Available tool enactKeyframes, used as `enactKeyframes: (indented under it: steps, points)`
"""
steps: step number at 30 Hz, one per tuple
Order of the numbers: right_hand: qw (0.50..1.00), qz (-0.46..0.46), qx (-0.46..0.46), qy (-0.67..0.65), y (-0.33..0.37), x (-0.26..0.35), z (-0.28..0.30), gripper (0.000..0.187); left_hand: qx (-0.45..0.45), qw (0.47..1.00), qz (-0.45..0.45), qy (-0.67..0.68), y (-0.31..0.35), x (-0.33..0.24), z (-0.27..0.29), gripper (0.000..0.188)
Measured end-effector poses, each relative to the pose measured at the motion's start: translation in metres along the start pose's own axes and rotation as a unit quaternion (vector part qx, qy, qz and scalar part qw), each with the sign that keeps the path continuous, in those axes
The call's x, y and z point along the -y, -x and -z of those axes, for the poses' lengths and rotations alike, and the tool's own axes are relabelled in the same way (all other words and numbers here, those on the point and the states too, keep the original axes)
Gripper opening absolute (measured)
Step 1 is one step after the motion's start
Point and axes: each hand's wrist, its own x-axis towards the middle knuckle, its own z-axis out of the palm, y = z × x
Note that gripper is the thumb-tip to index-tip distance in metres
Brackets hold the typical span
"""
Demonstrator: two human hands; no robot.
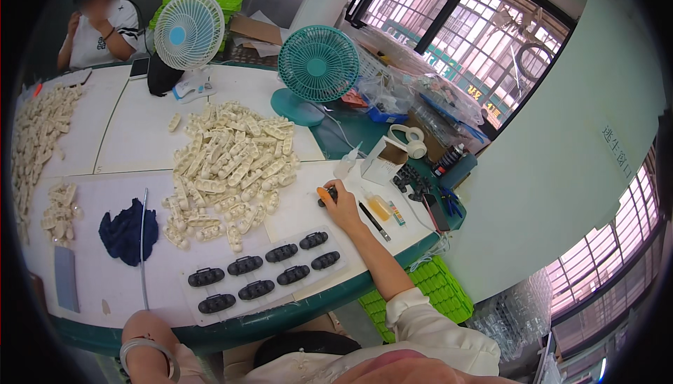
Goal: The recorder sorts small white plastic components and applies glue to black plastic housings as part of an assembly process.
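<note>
My right hand (341,206) is over the right part of the white table, its fingers closed round an orange object (323,194). A dark piece shows beside it, mostly covered by the fingers. At the lower left, my left hand (148,329) is at the table's front edge behind a pale bangle, its fingers hidden. Between my arms, a pale tray (263,298) bears two rows of black ribbed oblong parts (256,289). Beyond it spreads a large heap of cream plastic parts (228,159).
A dark blue cloth (128,233) and thin rod (144,244) lie left. Near my right hand are a clear squeeze bottle (346,164), yellow-liquid bottle (379,207), black pen-like tool (374,220) and open white box (384,160). A teal fan (317,67) stands behind; a person (105,30) sits far left.
</note>
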Motion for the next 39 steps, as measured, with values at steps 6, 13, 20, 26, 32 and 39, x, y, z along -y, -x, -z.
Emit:
enactKeyframes:
  steps: [6, 13, 20, 26, 32, 39]
  points:
    - [0.998, -0.048, 0.035, -0.004, -0.001, 0.006, 0.005, 0.024, -0.011, 1.0, -0.002, -0.012, 0.001, -0.002, -0.003, 0.012]
    - [0.998, -0.055, 0.035, -0.002, -0.001, 0.009, 0.007, 0.023, 0.019, 1.0, -0.005, -0.004, -0.002, -0.001, 0.004, 0.011]
    - [0.999, -0.041, 0.029, -0.009, -0.002, 0.005, 0.006, 0.023, 0.015, 1.0, -0.017, -0.021, -0.002, 0.001, 0.002, 0.01]
    - [0.998, -0.05, 0.03, -0.015, -0.003, 0.005, 0.006, 0.022, 0.02, 1.0, -0.015, -0.002, -0.002, 0.002, 0.004, 0.01]
    - [0.998, -0.058, 0.034, -0.017, -0.002, 0.007, 0.006, 0.02, 0.012, 1.0, 0.005, 0.007, -0.003, -0.001, 0.005, 0.01]
    - [0.998, -0.058, 0.032, -0.02, -0.002, 0.004, 0.007, 0.021, 0.018, 1.0, -0.004, 0.015, -0.003, -0.003, 0.002, 0.01]
